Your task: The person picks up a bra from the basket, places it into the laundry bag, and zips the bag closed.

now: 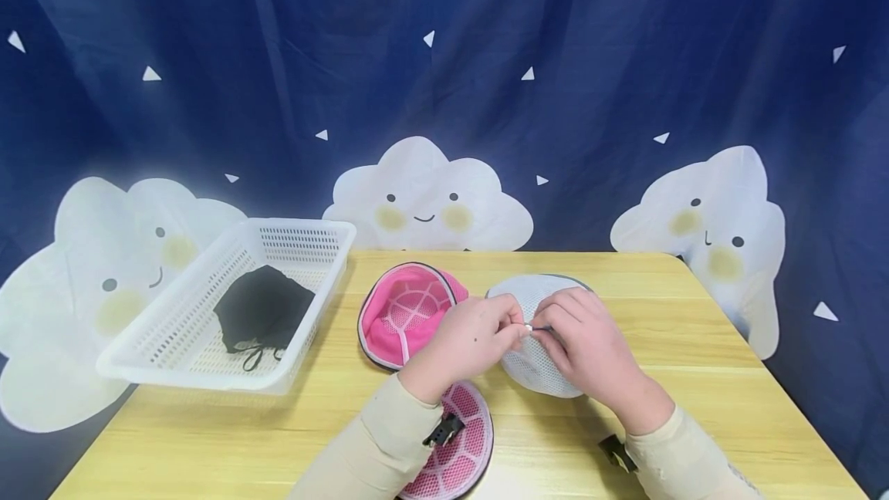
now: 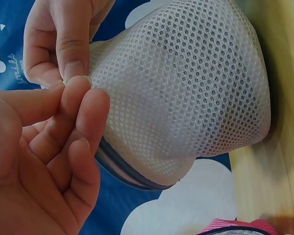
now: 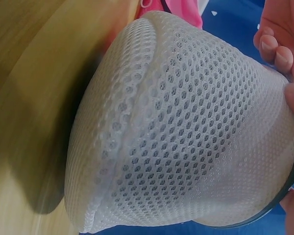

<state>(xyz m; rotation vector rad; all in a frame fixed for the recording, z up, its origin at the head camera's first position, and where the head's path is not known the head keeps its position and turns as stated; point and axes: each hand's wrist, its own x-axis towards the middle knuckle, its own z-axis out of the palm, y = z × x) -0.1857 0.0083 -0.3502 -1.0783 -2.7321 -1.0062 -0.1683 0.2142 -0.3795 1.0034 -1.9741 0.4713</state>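
Observation:
A white mesh laundry bag (image 1: 531, 295) with a dark zipper edge stands on the table, and both hands meet at its near side. My left hand (image 1: 486, 334) pinches the zipper edge between thumb and fingertips, where a small white bit shows. Right beside it my right hand (image 1: 590, 342) pinches the dark zipper edge. In the left wrist view the fingertips of the two hands touch or nearly touch at the mesh bag's (image 2: 186, 83) rim. The bag's (image 3: 186, 122) rounded body bulges in the right wrist view. What lies between the fingertips is mostly hidden.
A pink mesh laundry bag (image 1: 378, 338) lies with its mouth open left of the hands. Below the left forearm lies a round pink mesh piece (image 1: 461, 454) with a dark rim. At the left, a white plastic basket (image 1: 194, 380) contains a black garment (image 1: 264, 307) with thin cords.

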